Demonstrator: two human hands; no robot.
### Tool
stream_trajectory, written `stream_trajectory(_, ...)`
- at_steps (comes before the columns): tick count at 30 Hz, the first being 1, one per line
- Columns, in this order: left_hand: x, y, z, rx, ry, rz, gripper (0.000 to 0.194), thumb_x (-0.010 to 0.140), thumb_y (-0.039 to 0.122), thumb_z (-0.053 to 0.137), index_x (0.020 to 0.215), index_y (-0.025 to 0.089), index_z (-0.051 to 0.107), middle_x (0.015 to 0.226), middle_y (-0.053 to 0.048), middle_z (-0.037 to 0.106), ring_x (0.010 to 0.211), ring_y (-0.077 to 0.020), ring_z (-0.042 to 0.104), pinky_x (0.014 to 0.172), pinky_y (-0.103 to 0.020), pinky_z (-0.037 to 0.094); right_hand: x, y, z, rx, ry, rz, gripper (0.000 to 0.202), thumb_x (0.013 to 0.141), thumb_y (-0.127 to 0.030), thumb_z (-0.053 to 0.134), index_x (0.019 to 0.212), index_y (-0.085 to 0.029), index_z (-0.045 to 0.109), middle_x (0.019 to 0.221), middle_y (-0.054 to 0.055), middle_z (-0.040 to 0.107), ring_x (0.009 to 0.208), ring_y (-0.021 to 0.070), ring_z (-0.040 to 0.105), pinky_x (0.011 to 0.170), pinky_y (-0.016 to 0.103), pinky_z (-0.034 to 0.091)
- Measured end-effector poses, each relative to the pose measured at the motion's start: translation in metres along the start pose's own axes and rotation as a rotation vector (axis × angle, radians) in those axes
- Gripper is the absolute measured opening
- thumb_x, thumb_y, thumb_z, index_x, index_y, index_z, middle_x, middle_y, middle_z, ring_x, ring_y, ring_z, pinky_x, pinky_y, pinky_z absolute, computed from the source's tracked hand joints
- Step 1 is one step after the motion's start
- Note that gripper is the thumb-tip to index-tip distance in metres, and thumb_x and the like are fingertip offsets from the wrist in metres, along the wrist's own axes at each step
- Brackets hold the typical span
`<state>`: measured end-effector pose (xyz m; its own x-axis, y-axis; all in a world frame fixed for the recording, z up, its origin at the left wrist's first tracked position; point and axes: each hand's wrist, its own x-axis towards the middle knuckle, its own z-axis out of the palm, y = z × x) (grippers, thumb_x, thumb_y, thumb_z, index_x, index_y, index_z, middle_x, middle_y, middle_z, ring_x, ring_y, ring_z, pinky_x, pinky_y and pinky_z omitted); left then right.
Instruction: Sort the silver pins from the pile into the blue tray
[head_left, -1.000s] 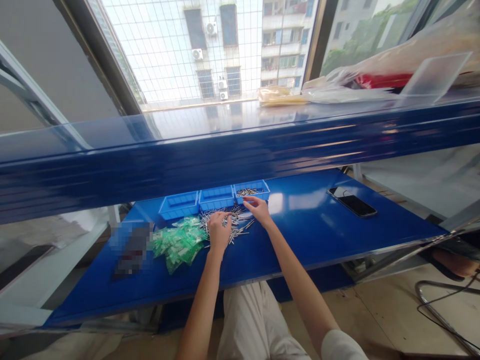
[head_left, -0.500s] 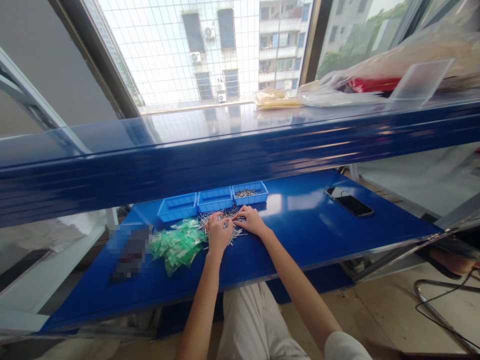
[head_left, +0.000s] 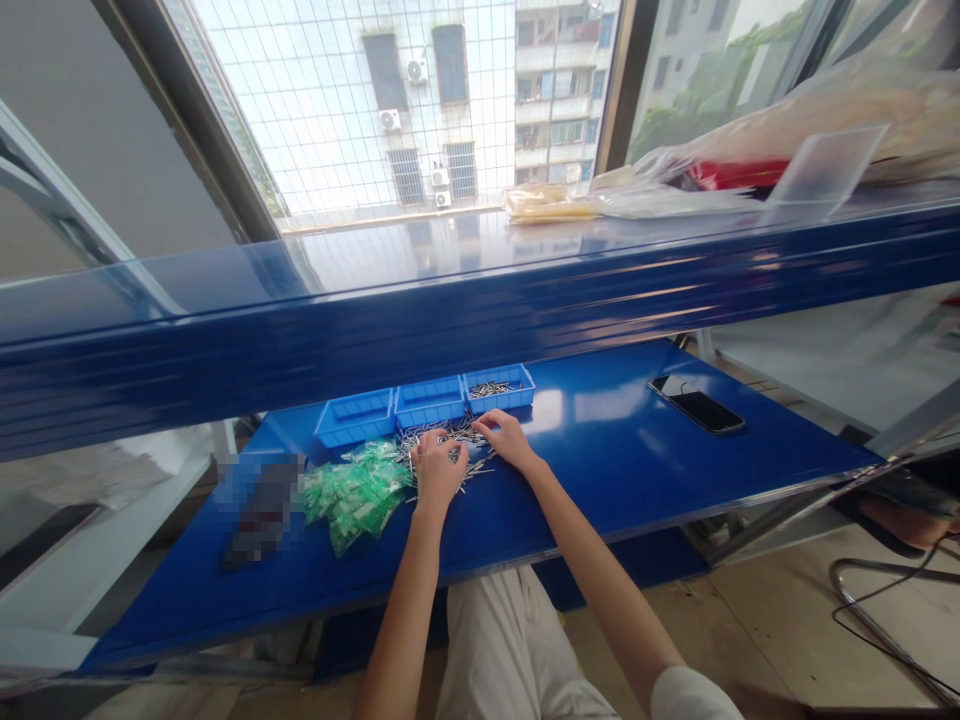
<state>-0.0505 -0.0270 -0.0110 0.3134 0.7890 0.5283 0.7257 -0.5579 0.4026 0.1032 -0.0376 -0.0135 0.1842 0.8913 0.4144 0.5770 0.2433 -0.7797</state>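
Observation:
A loose pile of thin silvery metal pins [head_left: 478, 465] lies on the blue table in front of me. My left hand [head_left: 438, 466] rests over the pile's left part, fingers curled and thumb bent toward the index finger; whatever it may hold is too small to tell. At the pile's right edge is my right hand [head_left: 504, 440], with thumb and forefinger pinched together, and its fingertips hide what is between them. Touching the pile on the left is a heap of green-tinted clear plastic bags [head_left: 360, 490].
Behind the pile stand three blue trays in a row: a left tray [head_left: 352, 432], a middle tray [head_left: 429, 414] and a right tray [head_left: 529, 390] with dark pins inside. A phone [head_left: 697, 405] lies to the right. A blue shelf [head_left: 450, 310] crosses above the table's back.
My hands have moved slightly apart: the right fingertips, close to the left thumb before, are now a little farther right. More of the pile shows between them.

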Motion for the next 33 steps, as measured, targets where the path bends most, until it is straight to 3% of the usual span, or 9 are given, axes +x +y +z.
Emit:
stream_trajectory(7, 0.003, 0.004, -0.004, -0.079, 0.065, 0.024, 0.016, 0.078, 0.032, 0.053, 0.076, 0.023, 0.066, 0.098, -0.006, 0.058, 0.099, -0.0241, 0.05, 0.086, -0.042, 0.032, 0.0, -0.007, 0.001, 0.25, -0.026, 0.037, 0.027, 0.075, -0.041, 0.054, 0.072, -0.017, 0.065, 0.068, 0.003, 0.065, 0.063, 0.0144, 0.056, 0.057, 0.025, 0.041)
stream_trajectory(11, 0.005, 0.003, -0.006, -0.103, 0.094, -0.011, 0.018, 0.079, 0.034, 0.053, 0.079, 0.024, 0.067, 0.096, -0.005, 0.059, 0.097, -0.0232, 0.051, 0.084, -0.041, 0.033, -0.001, -0.012, -0.004, 0.35, -0.109, 0.019, 0.027, 0.07, -0.042, 0.06, 0.074, -0.016, 0.067, 0.072, 0.005, 0.067, 0.064, 0.0144, 0.058, 0.056, 0.024, 0.042)
stream_trajectory(22, 0.004, 0.003, -0.002, -0.12, 0.029, 0.036, 0.018, 0.079, 0.034, 0.052, 0.08, 0.024, 0.068, 0.096, -0.006, 0.06, 0.097, -0.0229, 0.052, 0.083, -0.041, 0.035, -0.002, -0.014, -0.006, 0.468, -0.094, 0.092, 0.029, 0.067, -0.043, 0.062, 0.076, -0.016, 0.069, 0.072, 0.005, 0.067, 0.063, 0.0142, 0.058, 0.055, 0.024, 0.043)
stream_trajectory(24, 0.004, 0.003, -0.002, -0.116, 0.034, 0.028, 0.017, 0.079, 0.031, 0.052, 0.082, 0.024, 0.067, 0.096, -0.005, 0.06, 0.097, -0.023, 0.052, 0.083, -0.041, 0.036, -0.001, -0.013, -0.009, 0.497, -0.057, 0.135, 0.03, 0.066, -0.043, 0.063, 0.078, -0.016, 0.069, 0.073, 0.005, 0.067, 0.066, 0.0151, 0.059, 0.058, 0.025, 0.044)
stream_trajectory(29, 0.004, 0.004, -0.004, -0.13, 0.053, -0.02, 0.017, 0.079, 0.025, 0.05, 0.086, 0.024, 0.066, 0.095, -0.006, 0.059, 0.097, -0.0229, 0.051, 0.084, -0.041, 0.036, 0.007, -0.003, -0.016, 0.563, 0.169, 0.312, 0.035, 0.067, -0.043, 0.061, 0.086, -0.015, 0.068, 0.075, 0.006, 0.067, 0.073, 0.018, 0.061, 0.065, 0.029, 0.047)
stream_trajectory(33, 0.004, 0.006, -0.005, -0.137, 0.032, -0.024, 0.017, 0.079, 0.026, 0.049, 0.086, 0.024, 0.065, 0.096, -0.005, 0.058, 0.098, -0.0233, 0.051, 0.084, -0.042, 0.035, 0.017, 0.003, -0.015, 0.588, 0.22, 0.276, 0.035, 0.068, -0.04, 0.06, 0.095, -0.018, 0.066, 0.091, 0.008, 0.067, 0.083, 0.0195, 0.061, 0.069, 0.031, 0.05)
